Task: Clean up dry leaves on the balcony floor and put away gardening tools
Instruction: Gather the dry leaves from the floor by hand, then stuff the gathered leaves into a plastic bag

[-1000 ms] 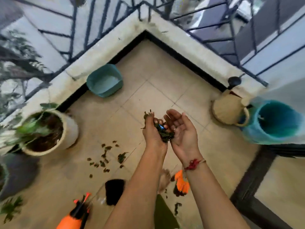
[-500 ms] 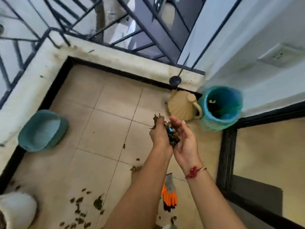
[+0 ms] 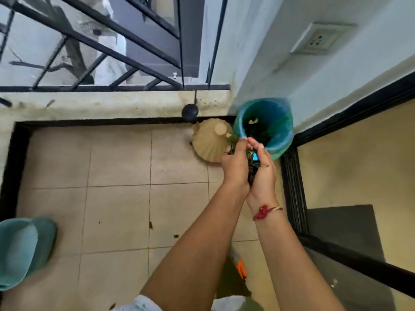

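While cupped hands [image 3: 248,164] press crumpled leaves [image 3: 251,159], round bin [image 3: 280,140] beside.

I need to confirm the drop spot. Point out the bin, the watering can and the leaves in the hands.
bin [image 3: 283,140]: head view, on the blue liner at its right rim.
watering can [image 3: 207,142]: head view, on its tan ribbed body.
leaves [image 3: 251,161]: head view, on the clump between both hands.

Cupped hands [image 3: 249,167], dry leaves [image 3: 251,159], beside bin [image 3: 280,140]
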Demonstrator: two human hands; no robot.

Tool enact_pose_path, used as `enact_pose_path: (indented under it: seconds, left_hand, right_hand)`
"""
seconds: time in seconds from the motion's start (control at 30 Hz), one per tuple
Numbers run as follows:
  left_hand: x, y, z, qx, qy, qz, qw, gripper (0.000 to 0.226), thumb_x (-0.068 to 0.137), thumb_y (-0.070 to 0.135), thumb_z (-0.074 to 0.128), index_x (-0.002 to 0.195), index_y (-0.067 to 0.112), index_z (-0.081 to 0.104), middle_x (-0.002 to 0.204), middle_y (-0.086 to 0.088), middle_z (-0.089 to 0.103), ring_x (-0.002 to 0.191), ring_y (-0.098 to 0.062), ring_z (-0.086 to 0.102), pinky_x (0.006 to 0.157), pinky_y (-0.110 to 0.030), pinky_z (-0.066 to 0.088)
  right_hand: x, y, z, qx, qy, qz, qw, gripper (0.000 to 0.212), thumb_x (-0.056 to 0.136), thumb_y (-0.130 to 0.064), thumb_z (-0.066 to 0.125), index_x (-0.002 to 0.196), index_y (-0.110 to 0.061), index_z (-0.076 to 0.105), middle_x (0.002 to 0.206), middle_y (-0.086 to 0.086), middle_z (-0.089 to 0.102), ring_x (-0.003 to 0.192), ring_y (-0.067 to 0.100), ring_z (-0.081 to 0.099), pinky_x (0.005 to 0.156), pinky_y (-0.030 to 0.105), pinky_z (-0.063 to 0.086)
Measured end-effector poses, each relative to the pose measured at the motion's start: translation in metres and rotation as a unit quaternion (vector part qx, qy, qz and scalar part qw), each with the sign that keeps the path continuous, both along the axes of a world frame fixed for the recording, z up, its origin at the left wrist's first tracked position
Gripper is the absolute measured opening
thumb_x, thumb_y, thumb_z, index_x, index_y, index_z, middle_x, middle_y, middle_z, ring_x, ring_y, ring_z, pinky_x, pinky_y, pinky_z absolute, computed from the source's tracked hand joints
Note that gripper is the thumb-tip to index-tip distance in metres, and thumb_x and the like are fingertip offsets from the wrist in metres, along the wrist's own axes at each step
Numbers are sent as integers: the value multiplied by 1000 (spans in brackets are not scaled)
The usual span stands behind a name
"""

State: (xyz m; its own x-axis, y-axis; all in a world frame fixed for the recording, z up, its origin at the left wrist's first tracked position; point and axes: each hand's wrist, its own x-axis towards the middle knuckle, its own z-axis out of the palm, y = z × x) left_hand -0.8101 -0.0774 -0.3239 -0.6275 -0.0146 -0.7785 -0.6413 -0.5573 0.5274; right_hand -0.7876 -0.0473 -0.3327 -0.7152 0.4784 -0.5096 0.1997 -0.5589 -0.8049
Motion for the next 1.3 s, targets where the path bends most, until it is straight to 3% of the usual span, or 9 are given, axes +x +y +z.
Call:
enact_pose_path:
  seconds: [0.3, 0.37, 0.53, 0.63, 0.8, 0.93, 1.03, 1.17, 1.3]
  left_hand:
    - [-66, 86, -67, 5, -39, -73, 997, 36, 87, 32, 65, 109, 3, 64, 97, -12, 70, 91, -26, 69, 83, -37, 56]
    - [-84, 101, -90, 23, -52, -77, 995, 36, 86, 34, 66, 104, 4, 64, 92, -11, 69, 89, -27, 68, 85, -40, 56]
    - [-123, 142, -154, 68, -104, -85, 989, 64, 82, 52, 64, 124, 5, 57, 115, -19, 65, 97, -33, 66, 89, -47, 54]
    - [-139, 151, -171, 114, -107, -90, 984, 67, 87, 62, 50, 123, 6, 59, 112, -16, 65, 89, -26, 64, 81, -37, 55]
    - [-155, 158, -190, 159, -104, -102, 976, 81, 85, 72, 37, 134, 9, 52, 130, -15, 58, 112, -28, 58, 87, -40, 50]
    - [-161, 158, -198, 176, -133, -51, 974, 88, 84, 77, 29, 139, 10, 45, 139, -13, 51, 126, -28, 50, 97, -39, 42]
    - [-160, 155, -207, 190, -131, -8, 973, 96, 77, 83, 33, 145, 15, 38, 144, -11, 45, 132, -27, 44, 112, -43, 31]
    - [-155, 150, -202, 210, -132, 37, 968, 97, 80, 80, 28, 153, 22, 2, 160, -6, 6, 147, -21, 5, 120, -42, 5]
    - [-142, 134, -191, 219, -132, 103, 961, 84, 89, 69, 24, 152, 17, 1, 160, -6, 0, 147, -20, -4, 119, -41, 1]
  right_hand:
    - [-60, 95, -81, -40, -66, -12, 997, 25, 85, -33, 60, 101, -17, 71, 123, 8, 64, 115, 21, 59, 102, 39, 44]
    - [-77, 111, -101, -74, -92, 19, 993, 53, 72, -51, 67, 115, -21, 64, 126, -1, 60, 118, 13, 55, 106, 33, 39]
    - [-112, 159, -162, -213, -99, -55, 970, 29, 96, -29, 42, 112, -11, 59, 125, 16, 58, 119, 31, 54, 109, 43, 36]
    - [-129, 181, -183, -188, -122, -43, 974, 28, 98, -25, 41, 101, -12, 65, 111, 15, 66, 102, 28, 63, 99, 42, 46]
    - [-146, 209, -189, -174, -163, -43, 970, 31, 99, -21, 38, 87, -12, 65, 72, 8, 72, 67, 20, 70, 63, 29, 57]
    - [-156, 222, -205, -165, -193, -67, 965, 39, 101, -31, 33, 131, -13, 51, 115, 9, 59, 109, 23, 55, 98, 40, 40]
    - [-156, 226, -207, -177, -192, -78, 962, 49, 102, -40, 26, 145, -18, 32, 155, 6, 24, 145, 23, 14, 116, 42, 8]
    - [-152, 229, -198, -194, -172, -122, 958, 48, 102, -39, 27, 145, -19, 33, 156, 6, 20, 146, 23, 11, 117, 41, 7]
    - [-138, 215, -176, -191, -168, -135, 958, 42, 102, -35, 30, 138, -17, 43, 150, 6, 34, 141, 22, 26, 115, 38, 19]
